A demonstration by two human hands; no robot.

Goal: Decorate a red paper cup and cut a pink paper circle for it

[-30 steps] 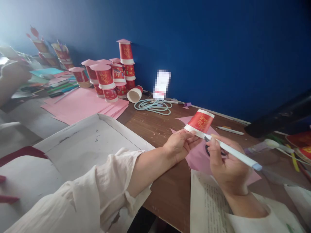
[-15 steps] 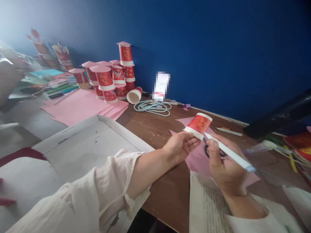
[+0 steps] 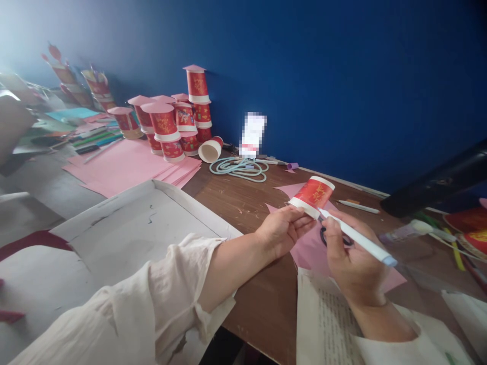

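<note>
On the held cup (image 3: 309, 191), gold script (image 3: 321, 192) is illegible.

The tabletop (image 3: 232, 197) leaves passage between white tray (image 3: 152, 223) and held red cup (image 3: 314, 193), coiled cable (image 3: 240, 168) obstructing behind.

Nothing can be read for certain. The gold print on the red cup (image 3: 315, 191) in the left hand (image 3: 283, 230) and the lines on the sheet (image 3: 314, 314) beside the right wrist (image 3: 375, 317) blur; the screen (image 3: 253, 133) beyond both hands is pixelated.
</note>
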